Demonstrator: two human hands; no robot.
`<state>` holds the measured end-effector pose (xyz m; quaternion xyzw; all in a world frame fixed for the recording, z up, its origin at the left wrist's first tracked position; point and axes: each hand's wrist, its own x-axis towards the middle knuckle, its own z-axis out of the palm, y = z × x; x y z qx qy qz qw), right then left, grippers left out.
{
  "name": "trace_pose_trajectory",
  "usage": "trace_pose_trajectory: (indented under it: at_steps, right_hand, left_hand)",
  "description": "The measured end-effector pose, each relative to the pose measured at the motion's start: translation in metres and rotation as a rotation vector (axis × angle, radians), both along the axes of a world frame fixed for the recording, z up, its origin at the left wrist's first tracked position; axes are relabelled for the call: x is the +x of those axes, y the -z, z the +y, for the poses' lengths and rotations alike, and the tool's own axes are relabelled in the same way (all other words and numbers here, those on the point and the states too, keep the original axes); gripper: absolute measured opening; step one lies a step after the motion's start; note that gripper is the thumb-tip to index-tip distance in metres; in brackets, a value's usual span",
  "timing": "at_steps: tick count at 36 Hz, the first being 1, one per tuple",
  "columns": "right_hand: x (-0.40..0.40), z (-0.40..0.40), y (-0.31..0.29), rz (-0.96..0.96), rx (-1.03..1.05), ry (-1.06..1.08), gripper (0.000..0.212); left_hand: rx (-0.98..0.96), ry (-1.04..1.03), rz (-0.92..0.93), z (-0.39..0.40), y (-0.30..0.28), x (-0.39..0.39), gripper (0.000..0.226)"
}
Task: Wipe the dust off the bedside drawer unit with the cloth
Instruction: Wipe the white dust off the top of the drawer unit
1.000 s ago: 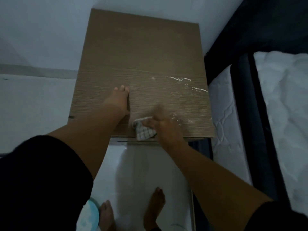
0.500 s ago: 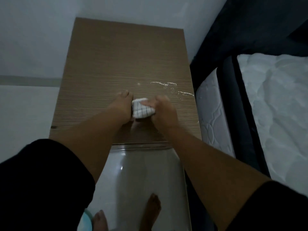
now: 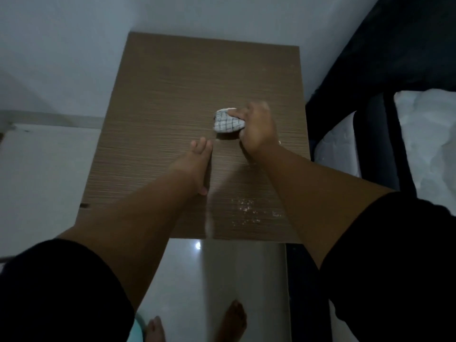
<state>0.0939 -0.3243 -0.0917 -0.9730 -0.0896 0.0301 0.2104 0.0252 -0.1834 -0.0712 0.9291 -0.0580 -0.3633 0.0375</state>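
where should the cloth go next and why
Probably draw the right hand and its bunched cloth back toward the front edge: white dust specks remain on the drawer unit top there, near the right forearm.

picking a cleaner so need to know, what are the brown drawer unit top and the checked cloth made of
Brown drawer unit top: looks like wood-grain laminate or veneer, matte, with fine straight lines running across it; solid wood can't be ruled out. White checked cloth: soft woven fabric, likely cotton, bunched and creased in the right hand.
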Motion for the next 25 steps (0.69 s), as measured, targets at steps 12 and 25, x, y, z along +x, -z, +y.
trace_pose_trajectory:
  at_steps: [12,25]
  right_hand:
    - [-0.015,-0.001,0.016,0.142,0.124,0.090,0.038]
    - [-0.114,-0.014,0.005,0.160,0.032,-0.050,0.042]
  left_hand:
    - [0.016,-0.004,-0.005,-0.001,0.001,0.001,0.116]
    - [0.064,0.015,-0.059,-0.007,-0.003,-0.011,0.107]
